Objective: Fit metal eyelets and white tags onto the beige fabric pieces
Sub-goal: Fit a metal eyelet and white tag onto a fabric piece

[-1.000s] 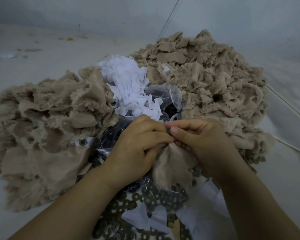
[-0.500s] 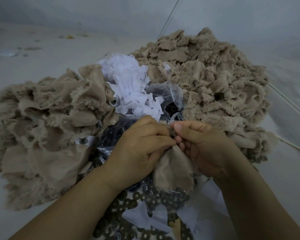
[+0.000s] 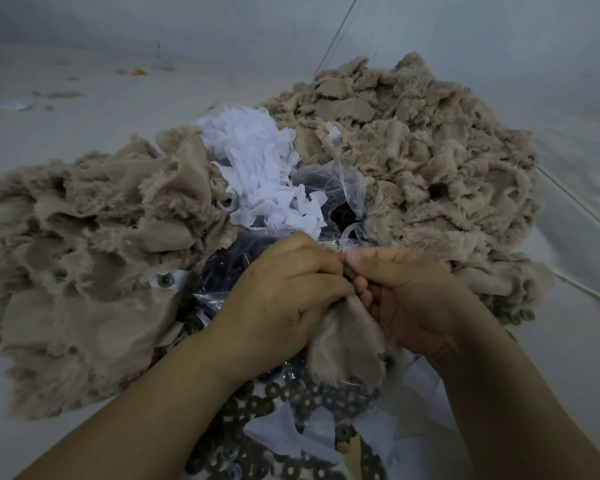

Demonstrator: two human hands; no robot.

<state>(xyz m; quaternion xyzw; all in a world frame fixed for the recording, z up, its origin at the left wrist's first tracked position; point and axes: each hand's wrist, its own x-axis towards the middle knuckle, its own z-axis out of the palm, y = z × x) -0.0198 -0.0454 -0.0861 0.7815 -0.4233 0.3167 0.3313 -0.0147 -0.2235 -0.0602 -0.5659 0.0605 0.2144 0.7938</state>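
Observation:
Both hands meet at the centre over one beige fabric piece (image 3: pixel 347 344), which hangs down between them. My left hand (image 3: pixel 281 299) grips its upper edge with curled fingers. My right hand (image 3: pixel 406 299) pinches the same top edge from the other side. What sits between the fingertips is hidden. A heap of white tags (image 3: pixel 260 174) lies just behind the hands. Dark metal eyelets (image 3: pixel 257 407) are scattered below my wrists, some inside clear plastic.
Large piles of beige fabric pieces lie at the left (image 3: pixel 84 258) and the right (image 3: pixel 423 161). A finished piece with an eyelet on a white tag (image 3: pixel 165 280) shows on the left pile. A clear plastic bag (image 3: pixel 336 192) holds dark parts. A thin cord (image 3: pixel 575 202) runs along the right.
The hands stay pressed together on the fabric piece. My right fingers have shifted slightly on its top edge, and the hanging fabric has moved a little.

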